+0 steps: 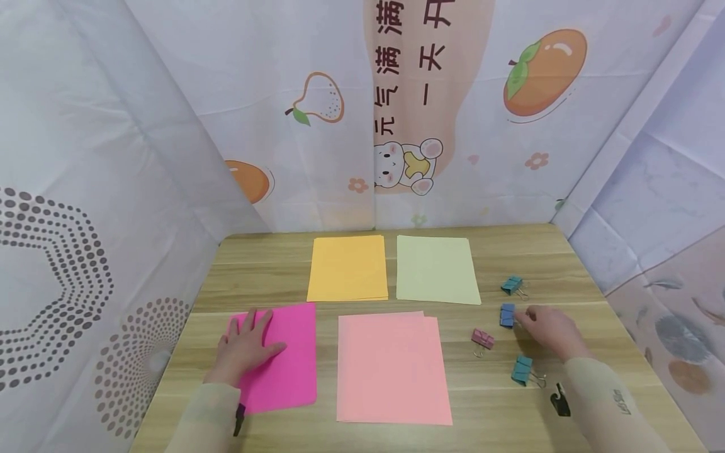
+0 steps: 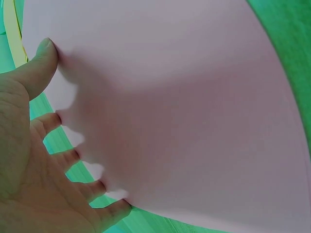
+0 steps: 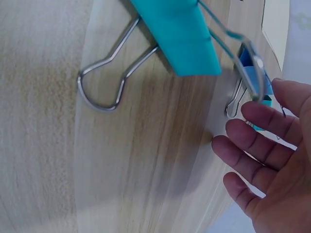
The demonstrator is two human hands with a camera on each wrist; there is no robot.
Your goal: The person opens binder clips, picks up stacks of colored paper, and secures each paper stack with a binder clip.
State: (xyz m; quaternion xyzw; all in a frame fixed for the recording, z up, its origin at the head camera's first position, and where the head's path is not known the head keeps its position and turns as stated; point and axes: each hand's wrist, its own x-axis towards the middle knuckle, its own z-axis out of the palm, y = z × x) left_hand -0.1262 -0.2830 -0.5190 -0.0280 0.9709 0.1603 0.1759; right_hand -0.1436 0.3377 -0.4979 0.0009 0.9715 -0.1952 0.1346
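My left hand (image 1: 245, 349) rests with spread fingers on the left part of a magenta sheet of paper (image 1: 294, 371). In the left wrist view the thumb and fingertips touch the edge area of the paper (image 2: 204, 136), which looks pale mauve there. My right hand (image 1: 550, 328) is at the right side of a blue binder clip (image 1: 506, 316). The right wrist view shows its thumb and loosely bent fingers (image 3: 260, 145) apart, close by the blue clip (image 3: 260, 77). A teal binder clip (image 3: 182, 39) with wire handles stands nearer that camera.
Pink paper (image 1: 391, 371), orange paper (image 1: 348, 267) and pale green paper (image 1: 436, 267) lie on the wooden table (image 1: 260, 264). Around the right hand are a mauve clip (image 1: 483, 338), a far teal clip (image 1: 512, 285), a near teal clip (image 1: 522, 370) and a black clip (image 1: 560, 401). Curtains (image 1: 317, 157) stand behind.
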